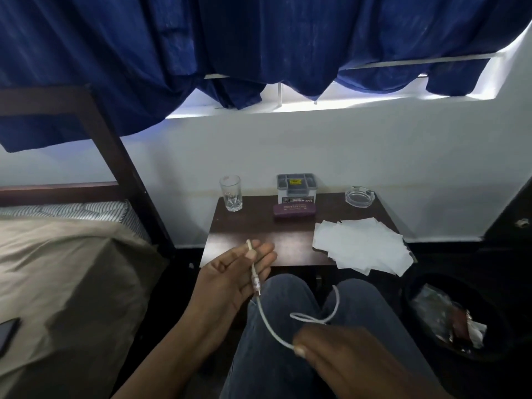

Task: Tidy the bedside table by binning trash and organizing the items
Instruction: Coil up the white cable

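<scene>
A white cable [267, 318] runs between both my hands above my knees, in front of the dark bedside table [253, 234]. My left hand [233, 277] holds the cable's plug end upright between thumb and fingers. My right hand [339, 352] pinches the cable lower down, with a loop of it curling over my right knee. On the table stand a drinking glass [231, 193], a grey organizer box [296, 188], a purple glasses case [294, 210], a glass ashtray [359, 196] and several white paper sheets [362, 246] that overhang the front right corner.
A black bin [449, 318] holding crumpled wrappers sits on the floor at the right of my legs. A bed [57, 254] with a dark wooden frame stands at the left, with a phone [7, 335] on it. Blue curtains [259, 44] hang above the wall behind.
</scene>
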Tool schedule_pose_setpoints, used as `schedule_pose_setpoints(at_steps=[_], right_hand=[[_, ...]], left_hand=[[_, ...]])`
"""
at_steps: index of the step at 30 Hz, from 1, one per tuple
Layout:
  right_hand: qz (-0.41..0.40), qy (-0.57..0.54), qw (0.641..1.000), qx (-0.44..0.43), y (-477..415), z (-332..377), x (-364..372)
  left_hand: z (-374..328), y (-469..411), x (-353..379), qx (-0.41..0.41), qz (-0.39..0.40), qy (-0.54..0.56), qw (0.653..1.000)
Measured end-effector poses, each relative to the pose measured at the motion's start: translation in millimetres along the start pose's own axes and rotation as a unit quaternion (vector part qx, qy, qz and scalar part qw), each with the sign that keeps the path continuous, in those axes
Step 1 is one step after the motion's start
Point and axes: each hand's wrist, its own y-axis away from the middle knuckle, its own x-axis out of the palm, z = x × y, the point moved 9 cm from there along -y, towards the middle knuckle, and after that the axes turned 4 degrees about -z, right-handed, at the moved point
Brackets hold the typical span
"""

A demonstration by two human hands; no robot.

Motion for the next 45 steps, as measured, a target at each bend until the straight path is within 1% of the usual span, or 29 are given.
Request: schedule_pose_setpoints(at_steps=[2, 5, 7, 10, 12, 13, 16, 19, 21, 24, 25, 28, 29, 33, 34, 35, 36, 38, 39, 41, 42, 44, 45], right_hand=[[-0.071, -0.056, 0.995, -0.029, 1.2, 10.5, -22.1], [-0.184, -0.043, 0.979, -0.078, 3.8, 11.9, -58.2], [-0.211, -0.056, 0.973, -0.073, 5.0, 1.6, -69.6], [-0.238, -0.068, 0.968, -0.048, 7.5, -15.2, -77.2], [-0.255, -0.078, 0.963, -0.05, 9.3, -19.3, -78.3], [-0.256, -0.091, 0.961, -0.052, 9.4, -20.0, -77.9], [-0.268, -0.153, 0.951, -0.035, 7.8, -31.5, -78.7], [-0.27, -0.239, 0.933, 0.009, 4.4, -49.8, -76.4], [-0.257, -0.274, 0.926, 0.037, 3.1, -60.5, -69.7], [-0.227, -0.358, 0.901, 0.092, 3.7, -78.2, -52.8], [-0.217, -0.365, 0.9, 0.103, 4.3, -81.9, -46.8], [-0.202, -0.313, 0.922, 0.111, 5.6, -86.7, -33.9], [-0.199, -0.307, 0.923, 0.117, 6.0, -89.1, -28.7], [-0.193, -0.341, 0.901, 0.189, 9.3, -99.9, -7.7], [-0.189, -0.331, 0.904, 0.193, 9.2, -98.4, -5.1], [-0.186, -0.302, 0.918, 0.177, 9.1, -93.2, -5.5], [-0.179, -0.251, 0.94, 0.147, 8.2, -83.7, -9.0], [-0.148, -0.108, 0.98, 0.08, 7.9, -60.2, -12.8], [-0.128, -0.027, 0.99, 0.05, 8.0, -51.7, -11.0], [-0.127, 0.117, 0.985, -0.007, 8.2, -35.5, -9.3], [-0.116, 0.148, 0.982, -0.038, 7.1, -26.3, -5.9], [-0.107, 0.15, 0.977, -0.106, 6.6, -8.9, 0.2], [-0.107, 0.137, 0.977, -0.124, 8.1, -4.6, 1.1]], left_hand=[[2.4, 3.6, 4.2, 0.016, 0.008, -0.063, 0.998], [12.2, 12.1, 18.2, -0.003, 0.058, -0.126, 0.99], [23.9, 20.7, 31.3, -0.037, 0.118, -0.167, 0.978], [44.8, 36.4, 46.5, -0.088, 0.208, -0.236, 0.945], [56.5, 46.6, 54.1, -0.132, 0.253, -0.243, 0.927], [60.0, 49.8, 57.3, -0.151, 0.262, -0.233, 0.924], [61.9, 50.4, 59.4, -0.193, 0.242, -0.177, 0.934], [65.1, 54.2, 61.8, -0.251, 0.244, -0.111, 0.93], [61.1, 53.5, 63.5, -0.262, 0.238, -0.049, 0.934], [48.9, 39.9, 55.6, -0.223, 0.206, 0.04, 0.952], [45.2, 34.1, 51.5, -0.209, 0.2, 0.066, 0.955], [29.9, 20.0, 39.5, -0.173, 0.191, 0.142, 0.956], [21.7, 15.8, 35.6, -0.155, 0.181, 0.161, 0.958], [-9.0, -3.6, 5.4, -0.08, 0.069, 0.197, 0.975], [-11.7, -8.1, -2.6, -0.068, 0.047, 0.201, 0.976], [-12.6, -11.6, -8.9, -0.061, 0.029, 0.197, 0.978], [-11.1, -14.5, -14.9, -0.057, 0.013, 0.19, 0.98], [-7.7, -15.1, -18.2, -0.055, -0.009, 0.183, 0.982], [-6.4, -13.8, -16.9, -0.055, -0.013, 0.182, 0.982], [-5.3, -9.9, -12.2, -0.047, -0.019, 0.171, 0.984], [-3.9, -9.2, -10.3, -0.041, -0.018, 0.158, 0.986], [-1.2, -7.4, -6.6, -0.025, -0.012, 0.12, 0.992], [-0.5, -6.1, -5.2, -0.015, -0.01, 0.095, 0.995]])
